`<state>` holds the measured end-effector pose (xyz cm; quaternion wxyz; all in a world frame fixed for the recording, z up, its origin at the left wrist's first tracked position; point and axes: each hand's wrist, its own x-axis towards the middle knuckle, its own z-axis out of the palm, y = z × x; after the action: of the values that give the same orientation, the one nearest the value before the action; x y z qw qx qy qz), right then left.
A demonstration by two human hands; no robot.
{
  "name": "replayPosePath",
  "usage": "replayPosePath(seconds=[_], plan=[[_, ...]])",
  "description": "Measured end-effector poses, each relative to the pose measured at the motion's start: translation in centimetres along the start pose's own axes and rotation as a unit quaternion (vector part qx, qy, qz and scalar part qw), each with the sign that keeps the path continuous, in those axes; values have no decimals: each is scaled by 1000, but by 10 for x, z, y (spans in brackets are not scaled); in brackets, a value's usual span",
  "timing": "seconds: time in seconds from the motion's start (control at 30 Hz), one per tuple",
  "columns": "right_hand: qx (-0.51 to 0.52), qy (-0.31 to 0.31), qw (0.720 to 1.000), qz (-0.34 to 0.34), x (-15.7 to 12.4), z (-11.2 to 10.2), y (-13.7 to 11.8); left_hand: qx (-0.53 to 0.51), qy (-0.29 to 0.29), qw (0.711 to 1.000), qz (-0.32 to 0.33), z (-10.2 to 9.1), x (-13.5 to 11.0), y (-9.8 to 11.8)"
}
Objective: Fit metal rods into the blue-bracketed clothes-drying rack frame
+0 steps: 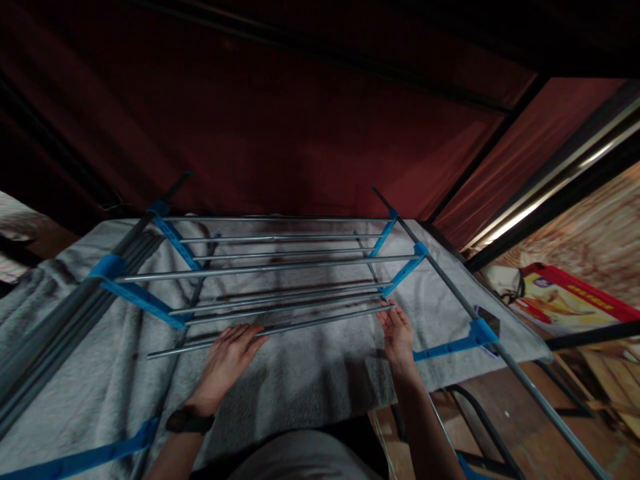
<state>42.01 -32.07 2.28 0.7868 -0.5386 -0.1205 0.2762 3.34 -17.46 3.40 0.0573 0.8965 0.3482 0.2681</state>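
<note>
A grey towel (310, 373) lies spread over a drying rack of metal rods (280, 267) and blue plastic joints (145, 300). My left hand (227, 360) rests flat on the towel, fingers stretched out, its fingertips touching the nearest rod (320, 321). A dark watch (189, 421) is on that wrist. My right hand (397, 333) lies at the right end of the same rod, fingers extended and close together, beside a blue joint (400, 277). Neither hand grips anything.
The rack's grey side poles (525, 380) run out to the right and left. A dark red curtain (280, 133) hangs behind. A red and yellow box (565, 300) and wooden boards (610, 373) lie on the floor at right.
</note>
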Motion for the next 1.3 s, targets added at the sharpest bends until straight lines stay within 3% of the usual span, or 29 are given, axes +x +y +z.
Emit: replayPosePath(seconds=[0.37,0.73,1.0,1.3], plan=[[29,13,1000,-1,3,1,-6,-26,5,1000,-1,-2,-1,0],[64,13,998,23,12,18,-21,-19,-3,1000,-10,-9,5,8],[94,-17,995,33,27,32,-34,2,58,998,4,-13,13,14],[120,-40,991,34,36,51,-46,26,94,995,-16,-19,27,36]])
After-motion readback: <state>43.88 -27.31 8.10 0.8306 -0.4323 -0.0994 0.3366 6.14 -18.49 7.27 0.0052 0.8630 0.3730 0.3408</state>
